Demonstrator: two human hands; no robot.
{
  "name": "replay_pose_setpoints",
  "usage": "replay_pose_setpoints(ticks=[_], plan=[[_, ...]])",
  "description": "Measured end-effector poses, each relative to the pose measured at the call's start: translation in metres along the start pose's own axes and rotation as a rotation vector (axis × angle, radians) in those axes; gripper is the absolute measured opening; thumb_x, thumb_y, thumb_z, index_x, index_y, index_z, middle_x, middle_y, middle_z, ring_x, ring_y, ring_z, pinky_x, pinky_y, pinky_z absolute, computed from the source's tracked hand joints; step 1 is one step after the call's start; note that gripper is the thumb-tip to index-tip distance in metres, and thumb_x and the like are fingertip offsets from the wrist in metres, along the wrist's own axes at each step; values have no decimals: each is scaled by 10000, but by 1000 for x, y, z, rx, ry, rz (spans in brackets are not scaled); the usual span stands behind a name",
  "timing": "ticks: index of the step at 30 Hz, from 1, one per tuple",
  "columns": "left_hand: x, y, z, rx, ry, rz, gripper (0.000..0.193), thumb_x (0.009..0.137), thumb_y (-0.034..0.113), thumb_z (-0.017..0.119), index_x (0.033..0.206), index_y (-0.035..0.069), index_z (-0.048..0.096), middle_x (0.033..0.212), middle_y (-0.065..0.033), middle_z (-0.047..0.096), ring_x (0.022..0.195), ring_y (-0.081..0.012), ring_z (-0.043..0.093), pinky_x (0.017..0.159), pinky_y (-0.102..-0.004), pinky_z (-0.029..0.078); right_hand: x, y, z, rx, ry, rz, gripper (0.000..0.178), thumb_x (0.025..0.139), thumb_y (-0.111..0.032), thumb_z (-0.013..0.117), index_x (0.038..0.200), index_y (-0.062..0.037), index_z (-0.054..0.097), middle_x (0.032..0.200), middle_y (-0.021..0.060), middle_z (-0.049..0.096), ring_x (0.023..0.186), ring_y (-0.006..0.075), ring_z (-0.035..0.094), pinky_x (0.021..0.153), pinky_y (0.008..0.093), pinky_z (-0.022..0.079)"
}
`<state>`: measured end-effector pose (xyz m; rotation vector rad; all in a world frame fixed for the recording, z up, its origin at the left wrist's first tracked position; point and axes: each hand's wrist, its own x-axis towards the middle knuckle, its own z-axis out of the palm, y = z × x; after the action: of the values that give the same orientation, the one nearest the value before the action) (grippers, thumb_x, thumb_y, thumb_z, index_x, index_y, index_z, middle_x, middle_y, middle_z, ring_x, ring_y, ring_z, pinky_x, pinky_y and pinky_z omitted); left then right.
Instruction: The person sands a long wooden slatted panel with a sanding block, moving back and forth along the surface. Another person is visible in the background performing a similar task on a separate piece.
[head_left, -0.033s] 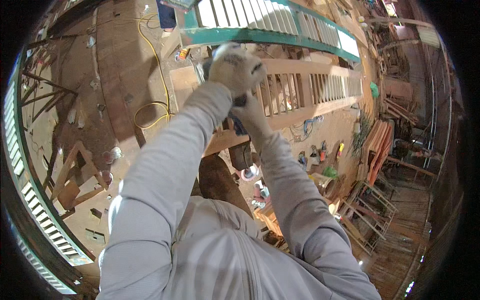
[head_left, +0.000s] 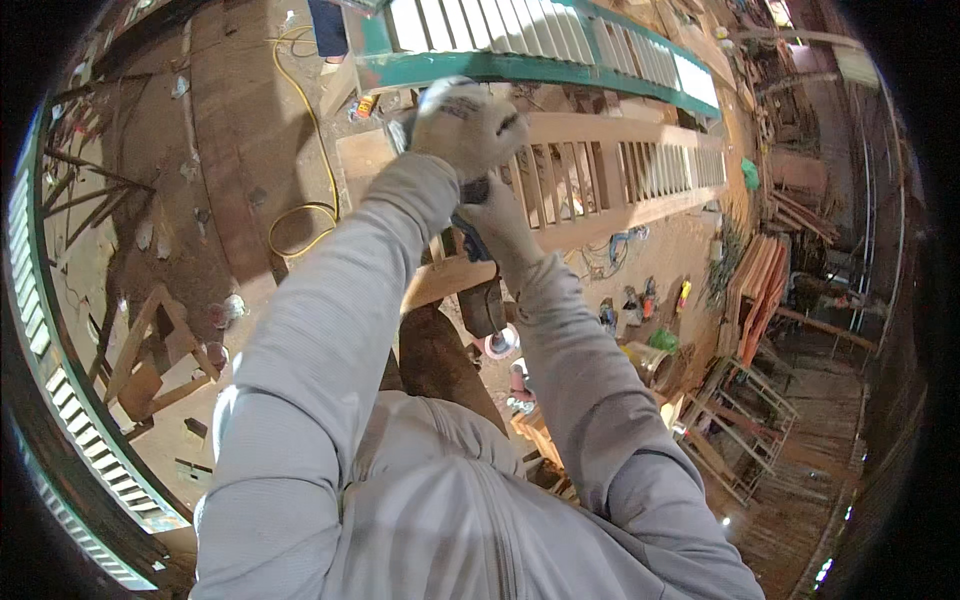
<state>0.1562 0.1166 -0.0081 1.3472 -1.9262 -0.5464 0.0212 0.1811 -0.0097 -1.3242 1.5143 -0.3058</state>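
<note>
Both my hands wear pale work gloves and are closed on a blue and black handheld power tool [head_left: 474,238], mostly hidden beneath them. My left hand [head_left: 465,128] wraps over its front part, knuckles up. Nearer my body, my right hand [head_left: 505,222] grips its dark rear handle, and a dark cord trails from the tool toward me. The tool is over the left end of a bare-wood louvered shutter [head_left: 575,232], which stretches away to the right with rows of slats. Whether the tool touches the wood is hidden by my hands.
A green-framed louvered panel [head_left: 480,68] lies just beyond the shutter. A yellow cable [head_left: 318,130] loops over the floor at left. Several power tools [head_left: 648,297] lie at right, near stacked boards [head_left: 757,290]. Another person's leg [head_left: 329,30] shows at the top.
My hands and the tool have shifted very slightly left. More of the blue tool body shows between my forearms.
</note>
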Motion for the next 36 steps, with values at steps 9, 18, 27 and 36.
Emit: replay_pose_setpoints(ticks=[9,18,27,36], plan=[[-104,81,28,-132,111,131,234,807,299,735,653,127,698,700,-109,671,764,-301,668,967,-494,477,-132,93,20,-123,138,2,462,865,-240,773,1218,28,644,1055,201,747,1003,339,723,849,413,550],[-34,45,38,-9,89,70,295,849,347,707,688,100,710,710,-143,670,746,-349,647,811,-469,508,-50,52,-17,-261,80,17,537,863,-293,730,1288,-5,573,1158,267,705,1125,456,659,939,498,528],[54,-1,10,95,95,-161,337,922,377,652,764,86,715,738,-175,672,778,-359,657,754,-458,512,67,2,-31,-216,122,-209,557,819,-327,804,1253,-33,615,1121,197,738,1094,342,699,933,407,534],[-74,114,68,-130,38,103,185,807,267,740,691,127,707,720,-92,686,723,-307,663,890,-512,488,-117,116,-50,-364,8,-68,508,855,-307,788,1249,-31,623,1120,258,709,1071,457,673,891,517,543]])
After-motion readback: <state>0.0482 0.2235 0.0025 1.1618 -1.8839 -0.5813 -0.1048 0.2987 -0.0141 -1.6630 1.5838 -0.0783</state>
